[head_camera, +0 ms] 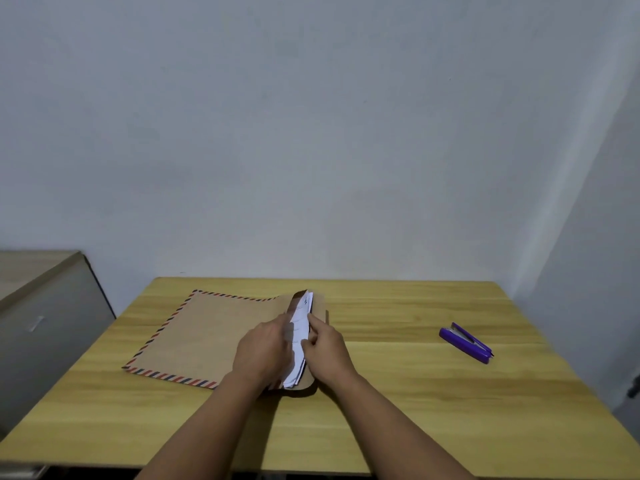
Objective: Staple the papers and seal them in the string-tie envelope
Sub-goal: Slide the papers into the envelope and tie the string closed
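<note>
A large brown kraft-paper envelope (207,336) with a red-and-blue striped border lies flat on the light wooden tabletop (398,393), its open end turned toward the right. A stack of white printed papers (299,336) sits partway in that opening, its right edge sticking out between the envelope's top face and the brown flap (320,308) lying beyond it. The left hand (265,351) rests palm-down on the envelope's top face at the mouth, its fingers curled over the edge against the papers; motion blur hides how tightly they grip. The right hand (325,353) is just beside it, its fingers (311,322) bent narrow and pressed on the exposed edge of the stack. The two hands almost touch across the papers. A purple plastic stapler (465,342) lies closed on the tabletop well to the right, apart from both hands. A grey cabinet (45,327) stands left of the tabletop.
</note>
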`<action>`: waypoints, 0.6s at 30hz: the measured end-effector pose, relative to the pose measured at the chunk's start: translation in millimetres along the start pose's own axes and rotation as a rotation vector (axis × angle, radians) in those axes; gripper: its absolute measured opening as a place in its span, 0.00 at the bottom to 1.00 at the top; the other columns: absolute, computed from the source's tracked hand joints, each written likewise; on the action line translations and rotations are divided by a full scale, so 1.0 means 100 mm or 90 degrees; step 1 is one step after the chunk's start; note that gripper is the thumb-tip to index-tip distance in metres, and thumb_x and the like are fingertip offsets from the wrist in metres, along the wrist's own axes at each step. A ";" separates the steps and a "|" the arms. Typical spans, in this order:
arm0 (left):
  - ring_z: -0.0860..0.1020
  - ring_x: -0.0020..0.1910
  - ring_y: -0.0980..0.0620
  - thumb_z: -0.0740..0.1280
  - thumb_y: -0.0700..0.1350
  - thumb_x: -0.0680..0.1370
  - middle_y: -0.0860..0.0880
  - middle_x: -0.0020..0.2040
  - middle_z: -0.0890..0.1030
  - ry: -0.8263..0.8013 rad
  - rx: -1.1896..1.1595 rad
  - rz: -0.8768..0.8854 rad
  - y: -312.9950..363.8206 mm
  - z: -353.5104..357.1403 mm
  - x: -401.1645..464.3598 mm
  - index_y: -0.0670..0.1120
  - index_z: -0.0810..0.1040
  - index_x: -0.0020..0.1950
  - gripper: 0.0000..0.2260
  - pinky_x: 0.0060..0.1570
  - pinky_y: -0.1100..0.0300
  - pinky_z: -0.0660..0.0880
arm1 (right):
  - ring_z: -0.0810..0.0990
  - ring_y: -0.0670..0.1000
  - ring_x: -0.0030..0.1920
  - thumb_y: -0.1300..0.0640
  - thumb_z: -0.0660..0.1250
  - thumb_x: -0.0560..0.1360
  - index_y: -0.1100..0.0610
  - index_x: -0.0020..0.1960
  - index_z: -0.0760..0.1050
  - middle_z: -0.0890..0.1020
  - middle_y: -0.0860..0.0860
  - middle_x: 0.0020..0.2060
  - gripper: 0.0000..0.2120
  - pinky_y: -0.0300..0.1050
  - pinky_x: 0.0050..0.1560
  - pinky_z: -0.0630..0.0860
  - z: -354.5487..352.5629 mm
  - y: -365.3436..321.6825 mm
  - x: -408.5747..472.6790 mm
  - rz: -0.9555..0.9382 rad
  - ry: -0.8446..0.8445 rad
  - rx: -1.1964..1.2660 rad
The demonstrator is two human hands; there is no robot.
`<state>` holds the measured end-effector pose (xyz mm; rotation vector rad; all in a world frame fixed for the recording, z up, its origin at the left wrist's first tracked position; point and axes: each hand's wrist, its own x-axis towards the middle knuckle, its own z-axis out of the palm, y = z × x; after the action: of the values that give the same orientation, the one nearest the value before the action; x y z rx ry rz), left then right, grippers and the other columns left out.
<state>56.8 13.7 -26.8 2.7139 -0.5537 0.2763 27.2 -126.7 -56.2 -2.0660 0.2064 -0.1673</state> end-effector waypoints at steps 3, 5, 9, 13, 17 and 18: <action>0.81 0.44 0.42 0.60 0.46 0.77 0.47 0.49 0.85 -0.001 -0.006 0.016 0.05 -0.06 -0.03 0.55 0.71 0.71 0.22 0.35 0.55 0.69 | 0.84 0.53 0.34 0.68 0.61 0.76 0.45 0.65 0.80 0.83 0.51 0.31 0.25 0.51 0.46 0.83 -0.03 -0.03 0.05 0.015 -0.066 0.028; 0.81 0.46 0.43 0.60 0.45 0.77 0.48 0.50 0.85 0.003 -0.015 0.020 0.07 -0.09 -0.05 0.55 0.70 0.72 0.22 0.36 0.55 0.70 | 0.84 0.52 0.32 0.69 0.58 0.76 0.46 0.64 0.80 0.82 0.48 0.30 0.25 0.47 0.40 0.82 -0.04 -0.09 0.06 0.025 -0.103 0.032; 0.82 0.46 0.49 0.62 0.46 0.81 0.50 0.52 0.85 -0.001 -0.028 0.028 0.11 -0.10 -0.12 0.53 0.74 0.69 0.16 0.37 0.60 0.70 | 0.78 0.46 0.26 0.66 0.56 0.82 0.45 0.68 0.77 0.83 0.52 0.35 0.23 0.40 0.28 0.73 -0.03 -0.12 0.06 0.010 -0.162 0.003; 0.81 0.44 0.46 0.62 0.45 0.79 0.48 0.49 0.84 -0.034 -0.021 -0.002 0.06 -0.13 -0.16 0.54 0.68 0.74 0.23 0.39 0.53 0.78 | 0.84 0.50 0.35 0.64 0.58 0.80 0.54 0.69 0.79 0.86 0.53 0.40 0.21 0.50 0.41 0.82 -0.05 -0.10 0.02 0.031 -0.134 -0.001; 0.78 0.38 0.47 0.61 0.43 0.78 0.48 0.45 0.82 -0.045 -0.001 -0.031 0.11 -0.12 -0.14 0.53 0.66 0.77 0.27 0.32 0.55 0.74 | 0.82 0.51 0.59 0.50 0.64 0.80 0.46 0.76 0.72 0.80 0.48 0.65 0.23 0.47 0.53 0.80 -0.16 0.01 -0.10 0.075 0.118 -0.120; 0.76 0.37 0.48 0.61 0.42 0.77 0.48 0.44 0.81 -0.046 0.004 -0.039 0.13 -0.12 -0.13 0.52 0.67 0.76 0.26 0.31 0.57 0.70 | 0.81 0.51 0.60 0.47 0.66 0.80 0.46 0.78 0.69 0.78 0.48 0.66 0.27 0.47 0.52 0.79 -0.17 0.06 -0.12 0.100 0.143 -0.108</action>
<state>38.3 11.4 -15.6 2.7500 -0.4898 0.1651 11.5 -141.5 -53.3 -2.1876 0.5348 -0.2938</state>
